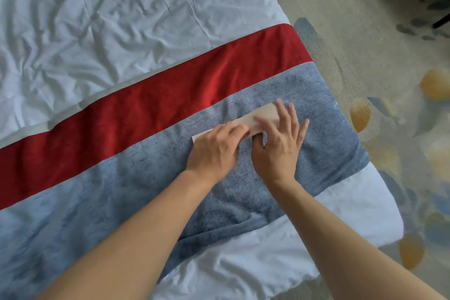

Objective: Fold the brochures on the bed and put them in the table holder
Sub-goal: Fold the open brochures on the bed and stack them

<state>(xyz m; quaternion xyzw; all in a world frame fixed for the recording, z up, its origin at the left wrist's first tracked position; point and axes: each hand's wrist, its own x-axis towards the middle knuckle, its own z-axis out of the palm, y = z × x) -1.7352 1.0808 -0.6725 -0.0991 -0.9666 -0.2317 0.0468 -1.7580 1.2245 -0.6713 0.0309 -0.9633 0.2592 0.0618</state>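
While pressing down on a pale beige, partly folded paper brochure [264, 115], both hands at work on the blue-grey strip of plush bed runner [121, 202]. Left hand [215, 151] knuckles up, fingers bent over the brochure's near-left part, covering it; whether pinching the paper or only pushing on it, cannot tell. Right hand [280, 143] spread flat, fingers straight and fanned, palm down, bearing on the brochure's right half with fingertips reaching past its far edge. Brochure lying slantwise on the runner, near the bed's right side, a white corner showing just left of the left hand. Beyond the blue-grey strip, a red velvet band [170, 95], then a crumpled white sheet [109, 19]. Off the bed to the right, beige patterned carpet [365, 43] with yellow and blue-grey blotches.
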